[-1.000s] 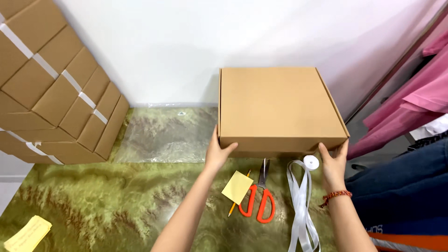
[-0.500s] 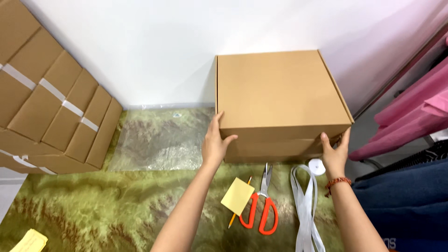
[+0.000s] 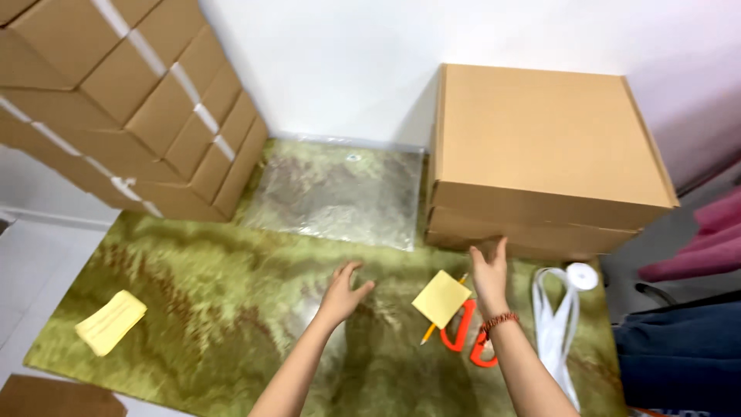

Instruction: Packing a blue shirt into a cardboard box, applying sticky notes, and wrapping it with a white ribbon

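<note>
Hovering hands [image 3: 417, 282] open — cardboard box [image 3: 540, 154] flat, closed, against wall [image 3: 347, 62].

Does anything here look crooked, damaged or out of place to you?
Mostly tidy. The stack of flat cartons at the left leans like a fan instead of standing square. White ribbon trails loose off its roll, and the orange scissors lie partly under a yellow notepad. The big cardboard box shows no damage.

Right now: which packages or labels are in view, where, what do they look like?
Brown box: against the wall, square, plain, shut.
Stacked cartons: upper left, brown, white tape.
Clear bag: flat on green mat, by the wall.
Yellow slips: mat's left edge.
Yellow note: by right hand.
</note>
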